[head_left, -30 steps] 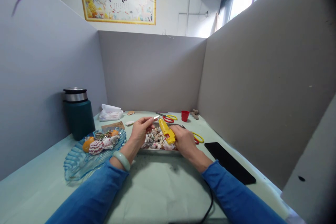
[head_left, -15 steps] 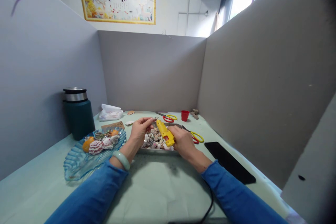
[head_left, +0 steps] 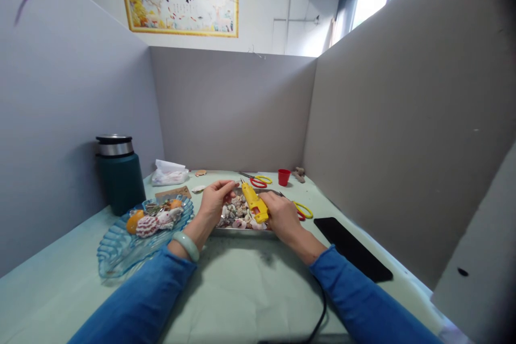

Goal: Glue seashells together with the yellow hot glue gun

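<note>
The yellow glue gun (head_left: 255, 203) was held slantwise, overlapping the metal tray (head_left: 242, 233) of shells (head_left: 237, 214) in view. It looked light and stiff, with a nozzle probably too hot to touch, so the rear handle seemed the safe hold. The right hand (head_left: 284, 216) had its grip wrapped there. The left hand (head_left: 215, 200) had its grip pinching a small piece (head_left: 237, 183), too tiny to identify, near the nozzle. Scissors (head_left: 304, 209) lay right of the tray on the tabletop (head_left: 242, 290).
</note>
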`<state>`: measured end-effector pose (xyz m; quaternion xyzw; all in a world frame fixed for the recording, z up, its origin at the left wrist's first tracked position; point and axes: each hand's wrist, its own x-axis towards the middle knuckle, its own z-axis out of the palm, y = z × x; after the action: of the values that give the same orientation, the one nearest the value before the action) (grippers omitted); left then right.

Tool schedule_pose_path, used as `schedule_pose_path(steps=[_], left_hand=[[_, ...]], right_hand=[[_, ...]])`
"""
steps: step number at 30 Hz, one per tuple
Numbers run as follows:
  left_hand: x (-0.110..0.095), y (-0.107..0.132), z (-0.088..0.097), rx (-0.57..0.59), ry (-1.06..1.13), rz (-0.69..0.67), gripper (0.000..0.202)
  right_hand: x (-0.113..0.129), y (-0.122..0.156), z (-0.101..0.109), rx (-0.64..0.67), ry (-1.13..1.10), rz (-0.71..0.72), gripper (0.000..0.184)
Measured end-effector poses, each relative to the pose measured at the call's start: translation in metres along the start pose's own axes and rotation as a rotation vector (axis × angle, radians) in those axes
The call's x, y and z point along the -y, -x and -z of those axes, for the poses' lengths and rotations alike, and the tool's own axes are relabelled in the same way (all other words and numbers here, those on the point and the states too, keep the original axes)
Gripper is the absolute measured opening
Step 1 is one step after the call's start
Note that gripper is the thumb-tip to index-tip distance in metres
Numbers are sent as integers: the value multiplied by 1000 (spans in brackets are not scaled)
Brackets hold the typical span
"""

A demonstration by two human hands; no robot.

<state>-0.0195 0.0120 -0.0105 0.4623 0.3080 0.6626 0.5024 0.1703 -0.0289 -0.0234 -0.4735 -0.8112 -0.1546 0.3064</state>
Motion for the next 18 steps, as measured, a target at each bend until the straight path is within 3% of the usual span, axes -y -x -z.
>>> schedule_pose_path(steps=[18], left_hand=[[3,-2,1,-5,21,-7,29]], right_hand=[[5,0,0,15,-26,51,23]])
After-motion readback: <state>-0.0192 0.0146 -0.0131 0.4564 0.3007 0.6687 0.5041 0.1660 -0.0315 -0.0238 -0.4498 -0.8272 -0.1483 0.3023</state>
